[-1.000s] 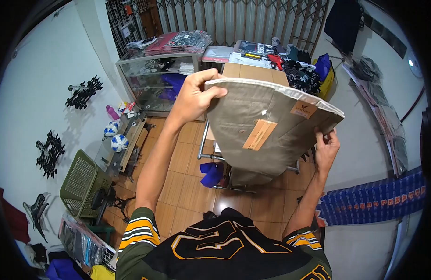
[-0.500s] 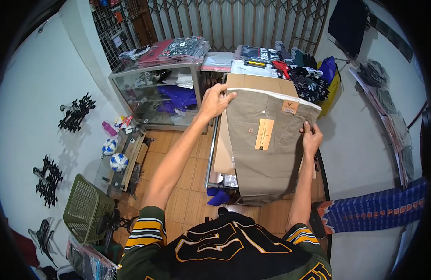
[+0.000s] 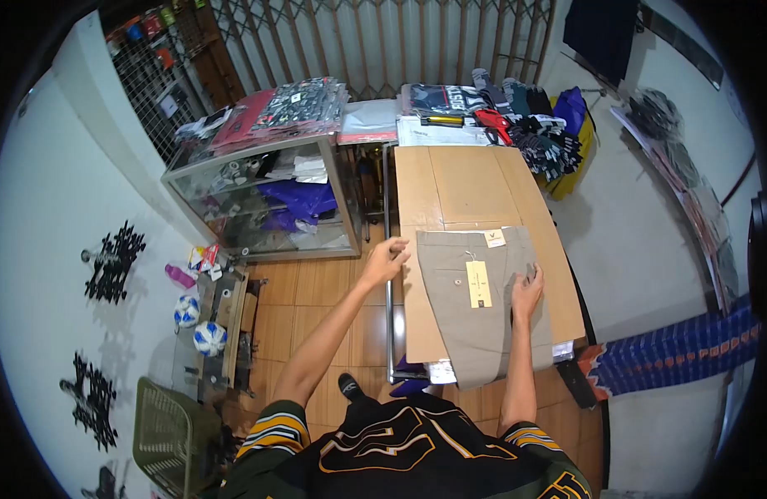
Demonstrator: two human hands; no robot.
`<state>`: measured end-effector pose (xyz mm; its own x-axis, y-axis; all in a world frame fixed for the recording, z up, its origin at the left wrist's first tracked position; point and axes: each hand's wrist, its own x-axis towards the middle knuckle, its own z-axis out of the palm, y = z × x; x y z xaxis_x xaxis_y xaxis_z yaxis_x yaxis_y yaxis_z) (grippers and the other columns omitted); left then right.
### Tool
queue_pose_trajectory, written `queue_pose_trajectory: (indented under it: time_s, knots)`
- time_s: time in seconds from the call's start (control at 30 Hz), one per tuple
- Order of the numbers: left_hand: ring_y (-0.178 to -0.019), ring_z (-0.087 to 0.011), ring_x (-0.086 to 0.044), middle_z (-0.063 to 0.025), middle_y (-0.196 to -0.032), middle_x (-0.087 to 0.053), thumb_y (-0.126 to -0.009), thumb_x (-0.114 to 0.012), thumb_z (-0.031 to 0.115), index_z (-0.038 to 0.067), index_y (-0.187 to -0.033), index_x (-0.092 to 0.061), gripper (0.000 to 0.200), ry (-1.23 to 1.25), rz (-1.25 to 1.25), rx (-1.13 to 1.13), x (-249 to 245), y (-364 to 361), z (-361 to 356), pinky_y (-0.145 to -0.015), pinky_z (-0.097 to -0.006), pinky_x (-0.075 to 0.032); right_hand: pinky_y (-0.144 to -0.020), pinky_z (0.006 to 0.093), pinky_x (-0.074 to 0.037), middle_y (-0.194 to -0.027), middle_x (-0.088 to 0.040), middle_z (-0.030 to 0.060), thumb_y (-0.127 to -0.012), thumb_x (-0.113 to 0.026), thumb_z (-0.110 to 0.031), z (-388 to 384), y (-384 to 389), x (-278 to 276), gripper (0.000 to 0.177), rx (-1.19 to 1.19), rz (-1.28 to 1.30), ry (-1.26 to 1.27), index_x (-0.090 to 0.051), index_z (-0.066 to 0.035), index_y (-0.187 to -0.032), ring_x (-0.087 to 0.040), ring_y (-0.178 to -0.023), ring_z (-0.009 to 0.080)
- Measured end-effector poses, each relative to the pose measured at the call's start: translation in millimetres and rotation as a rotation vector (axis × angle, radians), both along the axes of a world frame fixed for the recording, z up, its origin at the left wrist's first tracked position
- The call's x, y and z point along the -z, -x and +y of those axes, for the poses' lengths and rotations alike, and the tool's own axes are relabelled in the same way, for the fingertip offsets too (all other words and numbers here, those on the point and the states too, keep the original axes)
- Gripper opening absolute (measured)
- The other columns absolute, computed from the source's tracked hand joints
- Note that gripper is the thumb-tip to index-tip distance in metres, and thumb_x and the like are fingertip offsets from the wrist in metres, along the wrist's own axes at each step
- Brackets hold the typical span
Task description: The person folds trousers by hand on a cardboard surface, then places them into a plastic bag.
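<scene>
A pair of folded khaki trousers lies on a cardboard sheet that covers the table. The waistband points away from me, and the legs reach over the near edge. A yellow hang tag rests on the cloth, and a small label sits at the waistband. My left hand is open, just left of the trousers and apart from them. On their right side rests my right hand, open, with its fingers stretched out over the cloth.
A glass display case with packed clothes on top stands at left. Behind the cardboard are folded garments, a red-handled tool and patterned gloves or socks. A green basket and balls are at lower left.
The trousers, held up by both hands before, have come down flat onto the cardboard. My left hand has let go of the waistband corner; my right hand now lies on the cloth.
</scene>
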<state>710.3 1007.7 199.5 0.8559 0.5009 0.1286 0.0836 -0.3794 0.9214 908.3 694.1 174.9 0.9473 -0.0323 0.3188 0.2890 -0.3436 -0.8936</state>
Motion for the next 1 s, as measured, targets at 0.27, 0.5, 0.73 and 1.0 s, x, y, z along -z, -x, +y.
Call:
queue_pose_trajectory:
  time_s: [0.27,0.5,0.73,1.0]
  knots:
    - [-0.091,-0.0146,-0.065,-0.0103,-0.111,-0.069,-0.098,-0.067,0.017,0.000,-0.124,-0.062,0.032,0.388,0.103,-0.038,130,202,64,-0.070,-0.0264,-0.052,-0.117,0.0550,-0.025,-0.148,-0.046,0.0222,-0.093,-0.065,-0.027,39,127,-9,0.055,0.144,0.040,0.627,-0.050,-0.001,-0.140,-0.038,-0.142,0.0382]
    - [-0.088,-0.0175,-0.068,-0.0106,-0.101,-0.070,-0.096,-0.067,0.015,-0.004,-0.122,-0.062,0.032,0.547,0.498,-0.416,146,358,110,-0.072,-0.0281,-0.054,-0.118,0.0586,-0.020,-0.151,-0.045,0.0194,-0.098,-0.057,-0.041,56,129,-6,0.059,0.256,0.101,0.705,-0.051,-0.001,-0.141,-0.035,-0.145,0.0372]
    - [-0.091,-0.0174,-0.067,-0.0111,-0.107,-0.068,-0.096,-0.066,0.017,-0.002,-0.123,-0.062,0.033,0.488,0.397,-0.365,133,314,165,-0.075,-0.0280,-0.054,-0.118,0.0587,-0.022,-0.149,-0.048,0.0195,-0.100,-0.054,-0.045,66,130,-10,0.060,0.322,0.110,0.746,-0.053,0.000,-0.138,-0.038,-0.142,0.0379]
    - [-0.099,-0.0161,-0.066,-0.0098,-0.108,-0.069,-0.097,-0.067,0.017,-0.001,-0.121,-0.063,0.030,0.318,0.155,0.172,67,128,152,-0.085,-0.0284,-0.052,-0.118,0.0579,-0.021,-0.148,-0.049,0.0213,-0.098,-0.057,-0.043,74,132,-9,0.059,0.371,0.104,0.740,-0.054,0.001,-0.136,-0.039,-0.142,0.0392]
